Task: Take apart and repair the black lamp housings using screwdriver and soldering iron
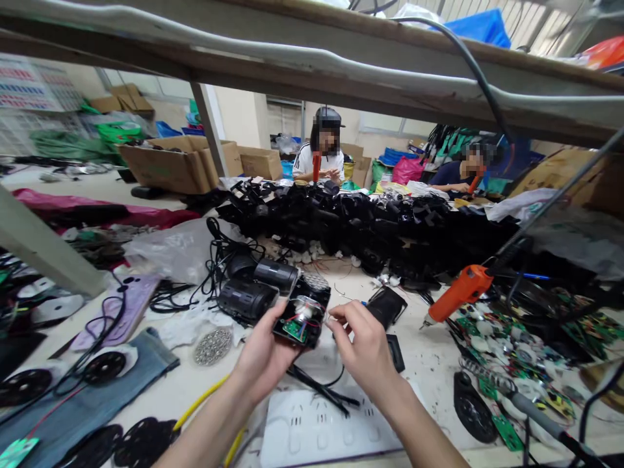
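Observation:
My left hand (pixel 267 354) is wrapped round an opened black plastic housing (pixel 316 299). Inside it are a green circuit board (pixel 295 330), a whitish part and thin red and blue wires. At the housing's right edge, my right hand (pixel 363 344) has thumb and forefinger pinched together near the wires; what lies between the fingertips is too small to make out. Black cables (pixel 324 390) hang below the housing, over a white power strip (pixel 316 429). Just beyond my right hand is another black casing (pixel 387 305). Assembled black devices (pixel 248 299) lie left of the housing.
An orange electric screwdriver (pixel 461 292) hangs at right above loose circuit boards (pixel 526 351). A soldering iron (pixel 541 416) is at lower right. Small screws (pixel 213 346) lie left of my hand. Black parts (pixel 341 214) are heaped ahead; two people sit beyond. A shelf beam (pixel 312 58) crosses overhead.

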Demonstrator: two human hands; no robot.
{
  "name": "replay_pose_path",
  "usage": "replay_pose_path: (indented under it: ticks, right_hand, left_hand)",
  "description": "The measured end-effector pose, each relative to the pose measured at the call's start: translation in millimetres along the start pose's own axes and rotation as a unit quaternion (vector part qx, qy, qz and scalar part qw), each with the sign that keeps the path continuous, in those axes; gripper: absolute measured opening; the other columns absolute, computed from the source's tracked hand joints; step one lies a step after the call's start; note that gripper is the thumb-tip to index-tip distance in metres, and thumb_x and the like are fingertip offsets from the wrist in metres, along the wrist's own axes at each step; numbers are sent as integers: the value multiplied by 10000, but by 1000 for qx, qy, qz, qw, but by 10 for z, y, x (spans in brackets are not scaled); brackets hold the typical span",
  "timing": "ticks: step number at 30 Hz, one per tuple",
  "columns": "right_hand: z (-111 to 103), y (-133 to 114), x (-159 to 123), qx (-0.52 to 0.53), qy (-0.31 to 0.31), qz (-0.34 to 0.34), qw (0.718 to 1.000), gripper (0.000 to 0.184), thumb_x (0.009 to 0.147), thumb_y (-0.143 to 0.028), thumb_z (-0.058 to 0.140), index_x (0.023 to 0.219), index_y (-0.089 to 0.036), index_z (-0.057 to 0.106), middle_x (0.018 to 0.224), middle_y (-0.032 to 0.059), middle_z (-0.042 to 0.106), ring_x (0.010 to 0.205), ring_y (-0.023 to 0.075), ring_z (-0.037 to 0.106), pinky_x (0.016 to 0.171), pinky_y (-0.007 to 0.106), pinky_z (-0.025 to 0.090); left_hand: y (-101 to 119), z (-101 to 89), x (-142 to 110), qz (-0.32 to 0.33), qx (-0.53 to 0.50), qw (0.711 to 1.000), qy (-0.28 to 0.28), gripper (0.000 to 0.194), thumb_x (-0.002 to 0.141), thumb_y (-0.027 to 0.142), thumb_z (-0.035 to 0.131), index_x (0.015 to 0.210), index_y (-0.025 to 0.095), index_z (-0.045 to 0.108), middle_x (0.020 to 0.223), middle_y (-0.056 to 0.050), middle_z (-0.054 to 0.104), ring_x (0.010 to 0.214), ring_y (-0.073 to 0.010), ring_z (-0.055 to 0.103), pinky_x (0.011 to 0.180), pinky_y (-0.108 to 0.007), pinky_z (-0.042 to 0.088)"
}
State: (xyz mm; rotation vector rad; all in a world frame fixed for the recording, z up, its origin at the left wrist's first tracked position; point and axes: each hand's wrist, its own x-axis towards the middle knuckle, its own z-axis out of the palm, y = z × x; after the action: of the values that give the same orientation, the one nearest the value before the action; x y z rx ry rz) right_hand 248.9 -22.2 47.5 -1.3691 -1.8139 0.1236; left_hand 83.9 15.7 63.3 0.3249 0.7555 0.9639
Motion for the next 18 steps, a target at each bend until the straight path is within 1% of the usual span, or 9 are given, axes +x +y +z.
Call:
replay_pose_path:
  ticks: [1, 3, 7, 9, 11, 13, 14, 16, 18]
  right_hand:
    - [0, -16, -6, 23, 23, 3, 999, 73, 917, -129, 536, 900, -185, 579, 833, 31, 603, 773, 172, 583, 696, 273, 456]
    - [1, -16, -30, 20, 42, 4, 999, 91, 914, -143, 548, 835, -186, 560, 781, 21, 585, 717, 166, 567, 646, 267, 433]
    - [-78, 7, -101, -16, 51, -20, 998, 158, 928, -160, 531, 772, -190, 528, 710, 7, 574, 648, 155, 553, 597, 260, 410]
    - [-195, 0, -135, -12, 65, -20, 998, 147, 930, -166, 536, 785, -192, 534, 702, -1, 580, 632, 144, 557, 584, 246, 419]
    - [-355, 9, -173, -14, 107, -6, 994, 125, 925, -163, 556, 804, -194, 543, 702, -9, 583, 623, 131, 555, 579, 230, 428]
    - [-521, 69, -239, -37, 149, 2, 988, 112, 917, -152, 577, 819, -196, 547, 711, -11, 581, 629, 126, 553, 594, 225, 441]
    - [-592, 123, -290, -58, 158, -4, 986, 111, 916, -144, 580, 826, -197, 545, 719, -8, 579, 638, 127, 555, 605, 228, 449]
    - [-690, 269, -433, -104, 145, -30, 984, 108, 922, -119, 562, 851, -197, 539, 745, 8, 582, 677, 140, 576, 638, 242, 470]
    - [-717, 433, -613, -142, 114, -53, 982, 123, 929, -87, 526, 878, -198, 538, 762, 23, 589, 710, 155, 596, 660, 255, 485]
  left_hand:
    - [-71, 3, 3, -8, -8, 1000, -10, 274, 979, 263, 447, 1078, 102, 645, 976, -135, 735, 785, -224, 704, 691, -354, 601]
    - [-193, 22, 8, -22, -28, 999, -35, 272, 980, 263, 452, 1110, 111, 637, 1017, -129, 725, 843, -210, 698, 732, -316, 587]
    - [-329, 77, 20, -29, -15, 998, -44, 229, 956, 254, 499, 1111, 152, 632, 1049, -97, 710, 877, -191, 678, 719, -277, 565]
    - [-371, 86, 37, -8, 18, 1000, -21, 206, 936, 252, 522, 1086, 167, 635, 1029, -78, 705, 820, -178, 663, 665, -271, 556]
    - [-418, 66, 60, 20, 48, 998, 25, 196, 921, 262, 530, 1058, 171, 638, 999, -62, 697, 780, -166, 641, 628, -264, 544]
    - [-465, 10, 75, 39, 81, 994, 61, 212, 900, 289, 549, 1055, 179, 641, 1010, -56, 693, 817, -174, 637, 627, -261, 538]
    - [-481, -28, 77, 42, 101, 992, 66, 235, 882, 310, 567, 1064, 183, 642, 1033, -58, 692, 864, -189, 638, 637, -264, 538]
    - [-477, -114, 76, 27, 155, 986, 59, 308, 840, 364, 602, 1090, 189, 645, 1084, -67, 691, 957, -227, 631, 654, -274, 537]
    - [-415, -191, 78, 0, 219, 974, 56, 360, 806, 408, 617, 1091, 192, 652, 1095, -70, 696, 1009, -247, 622, 671, -274, 532]
